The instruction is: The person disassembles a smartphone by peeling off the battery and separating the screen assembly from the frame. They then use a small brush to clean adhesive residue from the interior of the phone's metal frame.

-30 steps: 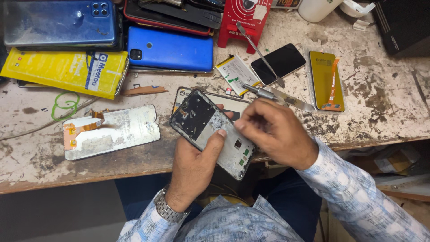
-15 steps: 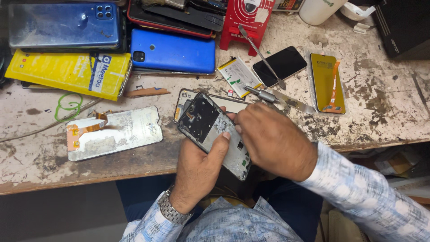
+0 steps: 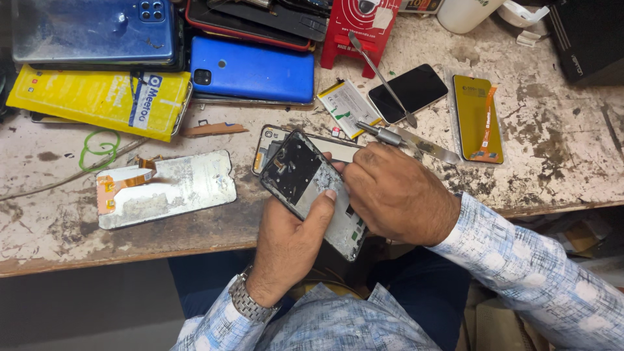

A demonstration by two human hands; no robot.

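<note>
The opened phone point(image 3: 311, 188) — back cover off, dark circuit boards and a pale metal frame showing — is held tilted over the near edge of the worn surface point(image 3: 559, 149), just above the person's lap. The left hand point(image 3: 289, 244) cradles it from below, its fingers point(image 3: 323, 207) closed around the phone's edge with the thumb pressed across the lower frame, likely so the body stays steady while the other hand works on it. The right hand point(image 3: 398, 195) comes over the phone from its right side, fingers curled tight and bearing on the phone's upper right edge; whether they pinch some small part or tool there cannot be told, since the knuckles hide the tips.

Just behind the phone lies an empty phone frame point(image 3: 279, 144) flat on the surface. Left of the phone rests a detached display panel point(image 3: 169, 188) face down with an orange flex cable (probably set aside within reach). Right of and beyond the phone lie a small screwdriver point(image 3: 383, 135), a flat metal pry tool point(image 3: 380, 77), a battery point(image 3: 348, 107), a small black phone point(image 3: 416, 92) and a yellow display panel point(image 3: 478, 118). Farther back — stacked out of the way — sit a blue phone point(image 3: 257, 70) and a yellow packet point(image 3: 97, 99).
</note>
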